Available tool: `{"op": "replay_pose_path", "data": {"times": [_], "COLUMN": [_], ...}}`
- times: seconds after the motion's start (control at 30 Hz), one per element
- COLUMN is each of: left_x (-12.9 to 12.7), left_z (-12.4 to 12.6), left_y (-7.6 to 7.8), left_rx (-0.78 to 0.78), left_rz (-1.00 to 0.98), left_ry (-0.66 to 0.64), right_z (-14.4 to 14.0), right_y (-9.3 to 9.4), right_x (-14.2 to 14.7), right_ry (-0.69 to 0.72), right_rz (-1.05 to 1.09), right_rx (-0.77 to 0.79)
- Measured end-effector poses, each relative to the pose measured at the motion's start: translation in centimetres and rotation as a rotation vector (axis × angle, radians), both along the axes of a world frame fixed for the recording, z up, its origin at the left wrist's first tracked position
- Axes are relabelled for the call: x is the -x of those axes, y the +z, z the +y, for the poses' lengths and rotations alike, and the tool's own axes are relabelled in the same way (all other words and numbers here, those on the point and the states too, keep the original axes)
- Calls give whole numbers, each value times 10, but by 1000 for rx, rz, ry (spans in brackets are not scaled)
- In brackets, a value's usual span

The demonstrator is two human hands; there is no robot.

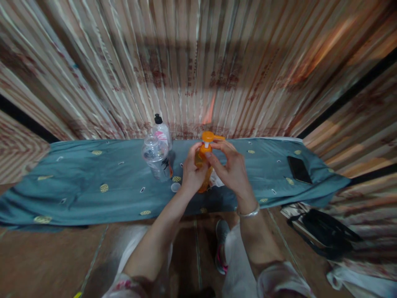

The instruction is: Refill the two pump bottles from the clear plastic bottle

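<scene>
An orange pump bottle (pixel 203 186) stands upright near the middle of the cloth-covered table, its pump nozzle pointing right. My left hand (pixel 194 169) wraps round the bottle's upper body from the left. At the collar under the pump head (pixel 208 136), the thumb and fingers of my right hand (pixel 229 165) close from the right. A clear wide-mouthed bottle (pixel 158 163) without a cap stands to the left. Behind it is a clear bottle with a black top (pixel 163 132). A small round whitish cap (pixel 175 187) lies beside my left hand. Something white and crumpled (pixel 216 179) shows partly behind the orange bottle.
The table wears a teal cloth (pixel 80 178) with a pineapple print. A black phone (pixel 299 169) lies at its right end. Striped curtains (pixel 173 62) rise behind the table. On the floor at right sits a black bag (pixel 325 231).
</scene>
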State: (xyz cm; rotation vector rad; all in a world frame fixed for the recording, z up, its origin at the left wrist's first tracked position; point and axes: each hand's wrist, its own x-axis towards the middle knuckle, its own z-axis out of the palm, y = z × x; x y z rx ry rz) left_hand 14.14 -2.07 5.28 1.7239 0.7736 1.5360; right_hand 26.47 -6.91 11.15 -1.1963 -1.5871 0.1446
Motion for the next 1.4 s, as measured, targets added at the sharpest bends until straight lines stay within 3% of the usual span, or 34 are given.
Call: {"op": "replay_pose_path", "data": {"times": [0.13, 0.37, 0.5, 0.67, 0.73, 0.9, 1.07, 1.27, 1.4], "left_x": [-4, 5, 6, 11, 12, 14, 16, 14, 13], "left_z": [5, 2, -1, 1, 2, 1, 2, 1, 2], "left_y": [1, 1, -12, -28, -29, -25, -30, -29, -31], "left_rx": [58, 19, 19, -61, -85, -80, -149, -129, -142], "left_rz": [-44, 73, 130, 174, 168, 215, 212, 206, 209], "left_ry": [10, -25, -19, -33, -30, -35, -18, -28, -18], "right_z": [4, 25, 21, 18, 19, 20, 21, 20, 20], "right_y": [-3, -20, -14, -12, -13, -12, -11, -10, -9], "right_x": [-6, -14, -10, 1, 1, -4, -1, -6, -7], "right_ry": [65, 244, 183, -96, -57, 209, -14, 196, 51], "right_rz": [54, 144, 110, 60, 60, 51, 49, 22, 15], "right_rx": [37, 186, 179, 113, 102, 157, 143, 166, 172]}}
